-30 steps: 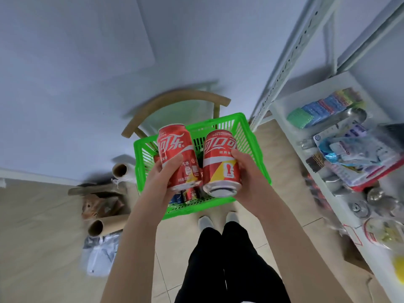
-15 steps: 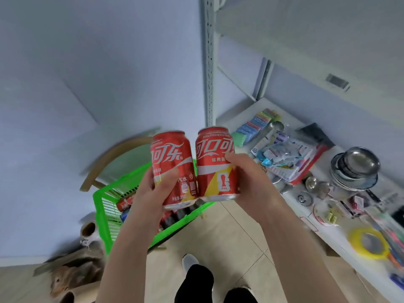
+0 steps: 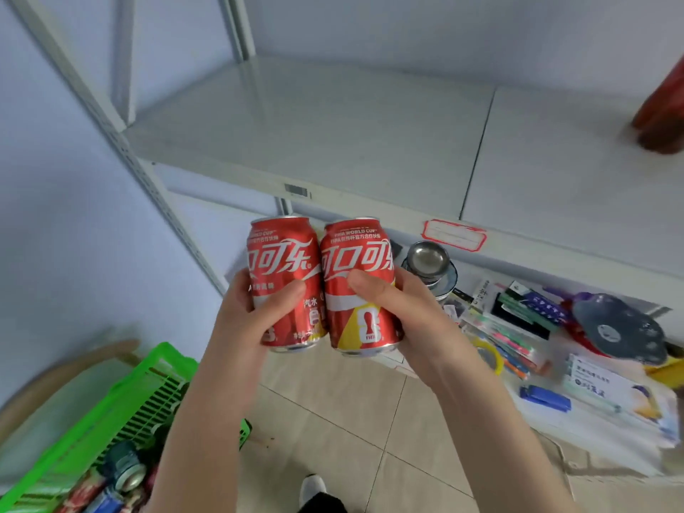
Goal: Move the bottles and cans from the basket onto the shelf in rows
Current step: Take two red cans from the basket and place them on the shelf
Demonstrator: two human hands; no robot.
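Red L can (image 3: 283,268), R can (image 3: 357,261), fingers (image 3: 370,292) wrapped

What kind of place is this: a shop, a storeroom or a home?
Probably a small shop or storeroom: a white metal shelf with a red-framed label on its edge, mixed stationery on the lower tier, and a green basket of drinks.
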